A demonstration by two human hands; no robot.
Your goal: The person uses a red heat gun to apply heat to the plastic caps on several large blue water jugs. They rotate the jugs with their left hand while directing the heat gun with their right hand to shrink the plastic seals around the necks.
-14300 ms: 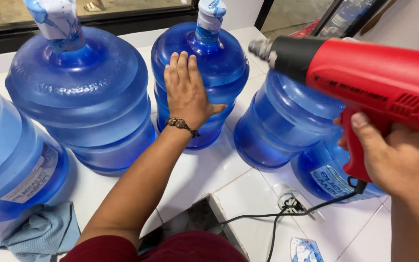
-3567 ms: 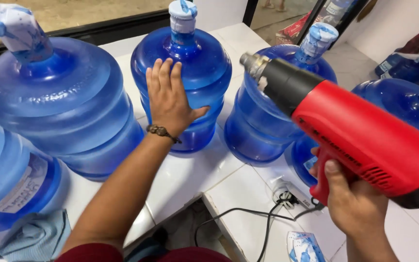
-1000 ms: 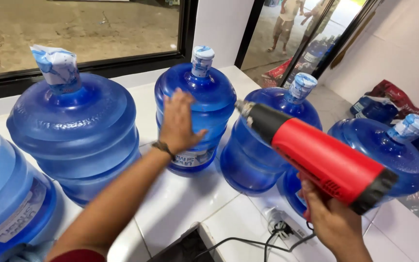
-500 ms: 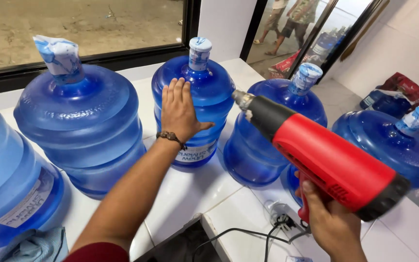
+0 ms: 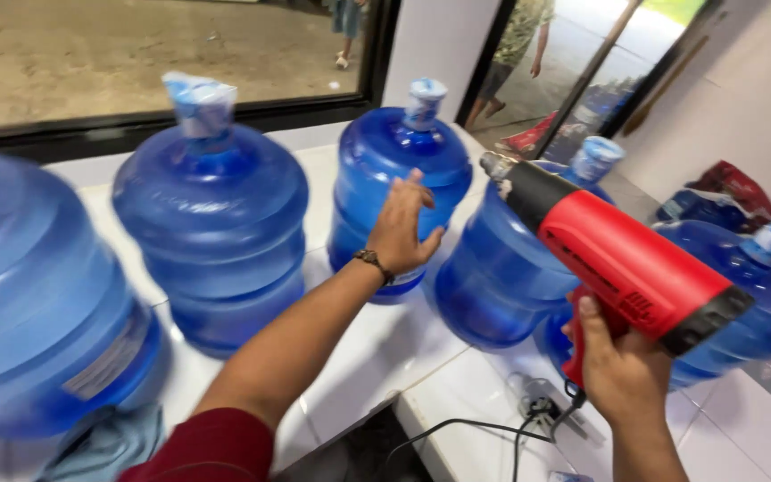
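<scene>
- Right hand (image 5: 622, 375) is wrapped tight round the grip of one red heat gun (image 5: 622, 263), low at the right of the view.
- Left hand (image 5: 401, 228) lies open and flat, fingers spread, against the side of the middle water bottle (image 5: 399, 152).
- The gun's long axis runs from lower right to upper left; its black nozzle points up-left, toward that bottle's neck.
- One black cord (image 5: 457, 433) trails over the white tiled counter (image 5: 359, 366).
- One grey cloth (image 5: 100, 446) lies at the near left.
- Five big blue bottles stand in view: two left, one middle, two right.
</scene>
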